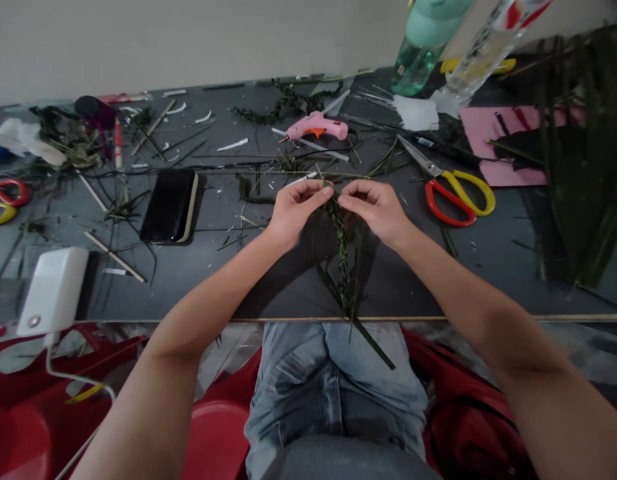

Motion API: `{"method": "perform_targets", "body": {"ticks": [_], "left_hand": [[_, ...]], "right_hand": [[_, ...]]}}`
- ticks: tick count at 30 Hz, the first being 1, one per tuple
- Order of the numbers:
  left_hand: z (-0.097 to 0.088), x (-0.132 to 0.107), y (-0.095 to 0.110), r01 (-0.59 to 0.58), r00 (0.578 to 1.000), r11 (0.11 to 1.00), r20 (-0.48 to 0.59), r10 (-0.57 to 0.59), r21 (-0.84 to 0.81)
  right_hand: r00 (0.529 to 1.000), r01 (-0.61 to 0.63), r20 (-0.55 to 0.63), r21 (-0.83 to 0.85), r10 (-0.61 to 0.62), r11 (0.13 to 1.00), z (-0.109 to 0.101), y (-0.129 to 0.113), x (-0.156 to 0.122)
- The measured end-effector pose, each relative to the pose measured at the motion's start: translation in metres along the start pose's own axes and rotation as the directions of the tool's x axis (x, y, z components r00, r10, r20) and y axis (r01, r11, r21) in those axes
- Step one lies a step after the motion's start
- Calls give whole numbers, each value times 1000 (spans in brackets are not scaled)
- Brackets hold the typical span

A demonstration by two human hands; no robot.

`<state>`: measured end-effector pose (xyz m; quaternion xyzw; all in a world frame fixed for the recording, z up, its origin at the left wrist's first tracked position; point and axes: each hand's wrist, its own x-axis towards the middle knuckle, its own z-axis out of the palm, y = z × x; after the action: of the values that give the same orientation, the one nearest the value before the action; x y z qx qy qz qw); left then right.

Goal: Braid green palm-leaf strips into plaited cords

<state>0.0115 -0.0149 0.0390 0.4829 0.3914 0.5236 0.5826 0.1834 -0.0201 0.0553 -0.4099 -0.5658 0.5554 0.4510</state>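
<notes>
A dark green braided leaf strip (341,250) hangs between my two hands, its loose ends trailing down past the table's front edge. My left hand (299,210) pinches the top of the braid between thumb and fingers. Close beside it, my right hand (373,208) has thumb and forefinger pressed together at the same top end; a thin leaf end there is mostly hidden by the fingertips. Another braided piece (255,198) lies on the table just left of my left hand.
Beyond my hands lies a pink glue gun (315,127). Red-and-yellow scissors (448,183) are to the right, near large palm leaves (588,153) and a green bottle (423,50). A phone (169,205) and a white power bank (55,288) sit left, among scattered leaf scraps.
</notes>
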Motion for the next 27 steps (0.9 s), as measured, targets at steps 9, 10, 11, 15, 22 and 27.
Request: {"method": "perform_targets", "body": {"ticks": [9, 10, 11, 15, 22, 27], "left_hand": [[3, 0, -3, 42, 998, 995, -41, -46, -91], [3, 0, -2, 46, 998, 993, -41, -51, -108], [3, 0, -1, 49, 998, 991, -41, -55, -125], [3, 0, 1, 86, 994, 984, -48, -95, -155], [0, -1, 3, 126, 990, 984, -54, -133, -130], [-2, 0, 4, 131, 988, 984, -62, -140, -124]], "right_hand": [[1000, 10, 19, 2, -10, 1000, 0, 4, 1], [1000, 12, 22, 1, -12, 1000, 0, 4, 1], [1000, 14, 25, -1, -14, 1000, -1, 4, 1], [999, 27, 38, -21, -26, 999, -3, 6, 2], [998, 44, 33, -20, -44, 999, -2, 5, 0], [998, 54, 29, -39, -53, 998, -2, 5, 0]]}}
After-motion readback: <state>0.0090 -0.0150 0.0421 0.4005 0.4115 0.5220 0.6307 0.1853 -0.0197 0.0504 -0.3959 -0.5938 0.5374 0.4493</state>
